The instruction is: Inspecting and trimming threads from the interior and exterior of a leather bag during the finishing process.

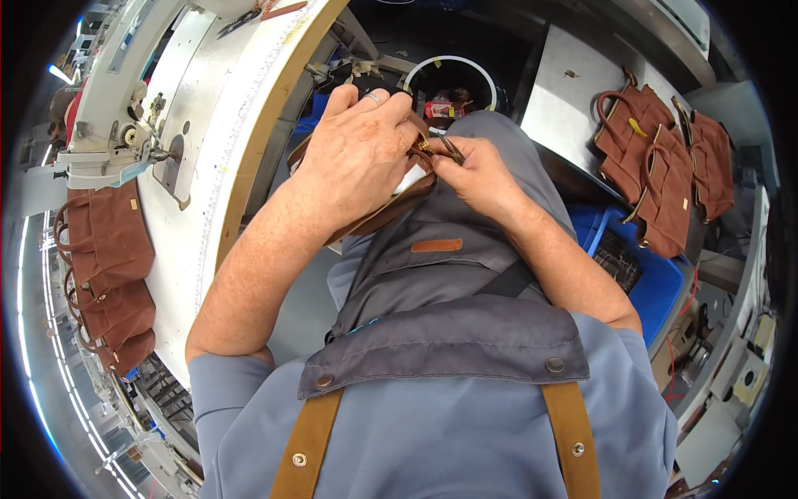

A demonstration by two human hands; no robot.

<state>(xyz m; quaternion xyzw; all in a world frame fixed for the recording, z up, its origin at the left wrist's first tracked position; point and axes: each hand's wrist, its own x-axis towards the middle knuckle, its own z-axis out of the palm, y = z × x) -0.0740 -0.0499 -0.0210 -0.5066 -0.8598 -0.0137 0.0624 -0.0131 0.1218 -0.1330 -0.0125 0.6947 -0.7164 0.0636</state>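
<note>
Over my lap, my left hand is closed on a brown bag with a brass zipper and a piece of white material showing at its opening. Its fingertips are bent over the bag's top, mostly hidden from the camera. My right hand pinches at the bag's zipper end and holds a small dark metal tool, like snips or scissors, whose shape is partly hidden by the fingers. A grey apron covers my front and thighs beneath the bag.
A sewing machine stands on the white table at left, beside brown bags. Several more bags lie on a steel surface at right, above a blue crate. A bin is ahead. Part of another person shows far left.
</note>
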